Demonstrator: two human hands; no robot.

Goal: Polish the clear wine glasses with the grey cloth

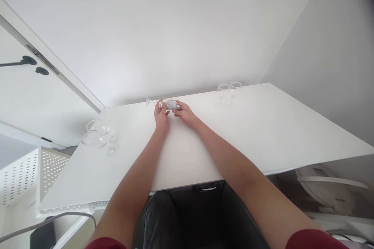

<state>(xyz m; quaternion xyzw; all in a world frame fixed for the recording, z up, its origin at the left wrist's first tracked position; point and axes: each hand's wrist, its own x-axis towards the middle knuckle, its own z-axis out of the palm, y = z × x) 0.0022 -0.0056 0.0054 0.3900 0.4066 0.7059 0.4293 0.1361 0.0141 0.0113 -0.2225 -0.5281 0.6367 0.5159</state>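
Note:
Near the far edge of the table, my left hand (162,116) is closed around the bowl of a stemmed wine glass (153,101). The glass lies on its side in the air, its foot pointing left and its mouth turned right. A pale greyish cloth (172,104) shows at the bowl, seemingly tucked inside it. At the mouth end, the fingers of my right hand (184,113) pinch the cloth. My fingers cover part of the bowl.
Two stemmed glasses (229,90) stand upright at the back right of the white table (263,132). On the left are two larger wine glasses (96,136), close together. A white perforated rack (52,165) adjoins the table's left side, and a wall rises behind.

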